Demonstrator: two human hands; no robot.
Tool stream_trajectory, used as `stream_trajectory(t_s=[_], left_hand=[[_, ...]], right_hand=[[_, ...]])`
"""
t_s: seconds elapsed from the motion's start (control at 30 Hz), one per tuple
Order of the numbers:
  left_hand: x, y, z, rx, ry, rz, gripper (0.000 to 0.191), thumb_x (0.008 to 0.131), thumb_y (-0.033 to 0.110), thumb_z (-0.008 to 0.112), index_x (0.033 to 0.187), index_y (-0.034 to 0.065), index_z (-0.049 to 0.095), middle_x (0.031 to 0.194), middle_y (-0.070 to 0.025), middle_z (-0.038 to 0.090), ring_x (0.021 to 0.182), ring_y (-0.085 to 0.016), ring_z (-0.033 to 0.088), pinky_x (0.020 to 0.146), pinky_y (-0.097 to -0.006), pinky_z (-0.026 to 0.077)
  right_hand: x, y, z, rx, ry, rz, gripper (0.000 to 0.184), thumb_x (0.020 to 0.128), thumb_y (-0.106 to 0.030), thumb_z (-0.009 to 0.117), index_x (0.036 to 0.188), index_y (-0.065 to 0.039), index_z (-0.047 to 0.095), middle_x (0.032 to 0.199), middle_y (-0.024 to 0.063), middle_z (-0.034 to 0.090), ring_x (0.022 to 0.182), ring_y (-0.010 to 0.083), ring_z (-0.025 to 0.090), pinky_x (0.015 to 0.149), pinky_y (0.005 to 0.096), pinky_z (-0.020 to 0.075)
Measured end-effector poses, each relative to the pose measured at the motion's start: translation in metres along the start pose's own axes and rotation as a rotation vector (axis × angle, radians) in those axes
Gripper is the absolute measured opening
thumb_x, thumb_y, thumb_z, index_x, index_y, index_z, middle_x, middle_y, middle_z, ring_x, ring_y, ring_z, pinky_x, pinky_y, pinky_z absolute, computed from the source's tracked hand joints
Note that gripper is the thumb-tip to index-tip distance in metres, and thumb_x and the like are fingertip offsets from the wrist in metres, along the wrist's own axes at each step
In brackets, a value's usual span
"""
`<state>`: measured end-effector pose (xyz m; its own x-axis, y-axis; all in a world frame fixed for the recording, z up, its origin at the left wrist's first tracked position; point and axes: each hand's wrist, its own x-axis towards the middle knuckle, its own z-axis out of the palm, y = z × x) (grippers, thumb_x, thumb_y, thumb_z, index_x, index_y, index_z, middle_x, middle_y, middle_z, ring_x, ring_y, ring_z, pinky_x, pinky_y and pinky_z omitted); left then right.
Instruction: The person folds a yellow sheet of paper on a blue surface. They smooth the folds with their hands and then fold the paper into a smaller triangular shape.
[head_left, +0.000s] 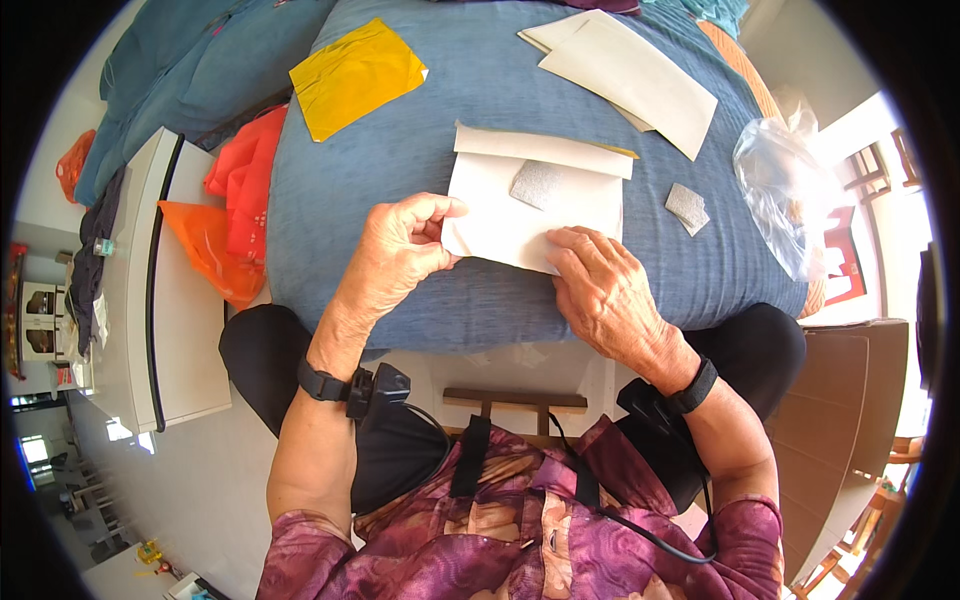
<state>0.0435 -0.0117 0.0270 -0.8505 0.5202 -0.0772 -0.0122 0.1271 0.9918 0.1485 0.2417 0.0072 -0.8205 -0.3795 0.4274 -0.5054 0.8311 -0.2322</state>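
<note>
A sheet of paper (495, 232) lies white side up before me, its far edge folded over into a flap (544, 150) with a thin yellow edge showing. My left hand (409, 240) pinches the sheet's near left corner between thumb and fingers. At the near right edge, my right hand (600, 285) has its fingers on top of the paper and its thumb by the edge, partly hidden. A small silver-grey square (536, 184) rests on the sheet, just under the flap's edge. More such silver-grey squares (686, 208) lie in a small pile to the right.
The blue cloth surface (360, 172) carries a yellow sheet (360, 79) at far left and a stack of white sheets (630, 75) at far right. A clear plastic bag (784, 187) sits on the right edge. Left are an orange bag (214, 247) and a white cabinet (191, 300); right, a cardboard box (832, 420).
</note>
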Motion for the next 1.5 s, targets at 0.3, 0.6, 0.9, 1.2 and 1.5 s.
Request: stream_trajectory(t_s=[0.3, 0.6, 0.9, 1.2, 1.5], left_hand=[[0.009, -0.007, -0.001, -0.018, 0.078, 0.043, 0.013, 0.097, 0.007, 0.074, 0.106, -0.0016, 0.076, 0.083, -0.0036, 0.071, 0.069, -0.008, 0.066, 0.060, -0.0245, 0.056], [0.013, -0.017, -0.003, -0.005, 0.165, 0.044, 0.007, 0.096, 0.004, 0.074, 0.096, -0.0026, 0.074, 0.086, -0.0035, 0.069, 0.066, -0.008, 0.063, 0.056, -0.0232, 0.054], [0.017, -0.026, -0.002, 0.032, 0.189, 0.280, 0.012, 0.093, -0.004, 0.072, 0.083, -0.0020, 0.065, 0.117, -0.0039, 0.067, 0.082, -0.004, 0.049, 0.071, -0.0207, 0.044], [0.017, -0.024, -0.004, 0.036, 0.168, 0.267, 0.022, 0.094, -0.005, 0.070, 0.076, -0.0012, 0.056, 0.122, -0.0079, 0.069, 0.082, -0.004, 0.046, 0.071, -0.0213, 0.042], [0.017, -0.025, -0.004, 0.019, 0.196, 0.207, 0.021, 0.092, -0.005, 0.072, 0.078, -0.0027, 0.056, 0.117, -0.0072, 0.071, 0.077, -0.004, 0.046, 0.067, -0.0222, 0.043]], right_hand=[[-0.006, 0.005, -0.004, -0.042, 0.009, 0.050, 0.035, 0.077, 0.001, 0.068, 0.111, 0.003, 0.063, 0.122, 0.0175, 0.065, 0.120, 0.0351, 0.063, 0.101, 0.0460, 0.0517], [-0.009, 0.023, -0.019, 0.036, 0.038, 0.197, 0.012, 0.089, -0.004, 0.074, 0.100, -0.003, 0.068, 0.093, 0.0124, 0.072, 0.082, 0.0320, 0.072, 0.071, 0.0398, 0.0579], [-0.004, 0.033, -0.031, 0.145, -0.009, 0.331, 0.011, 0.091, -0.010, 0.075, 0.094, -0.003, 0.067, 0.086, 0.0111, 0.069, 0.073, 0.0303, 0.071, 0.065, 0.0384, 0.0562], [0.001, 0.038, -0.040, 0.308, 0.079, 0.412, 0.009, 0.095, -0.005, 0.068, 0.100, 0.000, 0.064, 0.082, 0.0142, 0.068, 0.071, 0.0316, 0.068, 0.064, 0.0395, 0.0533], [0.001, 0.042, -0.036, 0.694, 0.116, 0.675, 0.010, 0.099, -0.007, 0.065, 0.107, 0.000, 0.067, 0.087, 0.0105, 0.072, 0.069, 0.0155, 0.063, 0.064, 0.0315, 0.0517]])
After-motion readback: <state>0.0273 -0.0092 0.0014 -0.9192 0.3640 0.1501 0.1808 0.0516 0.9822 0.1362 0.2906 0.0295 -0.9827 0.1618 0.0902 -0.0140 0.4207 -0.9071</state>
